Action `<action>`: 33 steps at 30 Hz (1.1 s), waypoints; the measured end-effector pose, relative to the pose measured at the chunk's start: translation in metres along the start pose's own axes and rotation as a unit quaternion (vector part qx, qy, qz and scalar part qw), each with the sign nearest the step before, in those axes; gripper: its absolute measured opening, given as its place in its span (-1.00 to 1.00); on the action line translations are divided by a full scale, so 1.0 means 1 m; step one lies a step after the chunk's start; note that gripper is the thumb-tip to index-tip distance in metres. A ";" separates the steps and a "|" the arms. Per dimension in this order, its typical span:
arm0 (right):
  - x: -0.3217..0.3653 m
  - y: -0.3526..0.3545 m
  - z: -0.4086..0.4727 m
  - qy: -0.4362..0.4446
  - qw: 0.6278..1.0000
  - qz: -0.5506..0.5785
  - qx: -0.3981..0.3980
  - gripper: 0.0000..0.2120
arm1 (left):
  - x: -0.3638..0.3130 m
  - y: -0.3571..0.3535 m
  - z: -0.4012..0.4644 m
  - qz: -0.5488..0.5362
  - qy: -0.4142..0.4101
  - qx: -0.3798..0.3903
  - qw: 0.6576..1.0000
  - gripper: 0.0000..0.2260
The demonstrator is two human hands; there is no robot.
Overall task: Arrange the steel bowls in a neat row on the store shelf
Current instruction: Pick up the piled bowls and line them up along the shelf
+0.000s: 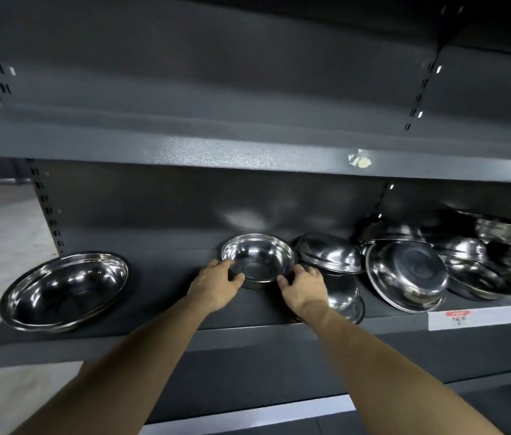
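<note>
Setting: dark metal store shelf (166,321), lower frame.
Bowl: small steel bowl (257,260), centre, upright.
Hands: left hand (216,282), right hand (303,285) cupping its opposite sides.
Handling: likely light, rigid, slippery; grip under the rim.

Two bare forearms, no sleeves in view, no watch, ring or band on either wrist, left hand (216,285) and right hand (306,287) ungloved, slim wrists, short plain nails, knuckles slightly blurred
</note>
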State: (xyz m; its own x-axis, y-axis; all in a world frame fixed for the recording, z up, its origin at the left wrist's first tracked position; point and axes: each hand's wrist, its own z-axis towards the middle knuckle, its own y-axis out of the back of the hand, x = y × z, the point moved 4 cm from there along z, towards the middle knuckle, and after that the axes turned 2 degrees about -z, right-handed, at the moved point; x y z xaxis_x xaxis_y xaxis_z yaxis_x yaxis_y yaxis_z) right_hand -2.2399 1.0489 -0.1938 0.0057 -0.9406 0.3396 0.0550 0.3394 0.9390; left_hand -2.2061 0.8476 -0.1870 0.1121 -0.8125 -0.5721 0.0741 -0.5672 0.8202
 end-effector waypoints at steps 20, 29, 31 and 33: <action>0.018 -0.016 0.046 -0.026 0.996 -0.082 0.027 -0.40 | 0.017 -0.001 0.073 -0.001 -0.013 0.020 1.000 -0.49; 0.025 -0.021 0.057 -0.060 0.993 -0.102 0.013 -0.38 | 0.032 0.000 0.075 0.002 0.005 0.020 1.000 -0.48; 0.026 -0.021 0.058 -0.050 0.993 -0.105 0.011 -0.38 | 0.033 0.004 0.071 -0.002 0.014 0.011 1.000 -0.49; 0.025 -0.022 0.060 -0.038 0.994 -0.099 0.006 -0.40 | 0.034 0.009 0.067 -0.004 0.024 0.002 1.000 -0.48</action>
State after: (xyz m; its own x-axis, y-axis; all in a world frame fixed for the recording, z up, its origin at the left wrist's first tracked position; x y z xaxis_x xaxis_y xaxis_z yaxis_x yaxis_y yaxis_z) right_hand -2.3007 1.0190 -0.2029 -0.0801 -0.9853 0.1508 0.0356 0.1484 0.9883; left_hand -2.2681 0.8063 -0.1993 0.1588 -0.8004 -0.5781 0.0718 -0.5746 0.8153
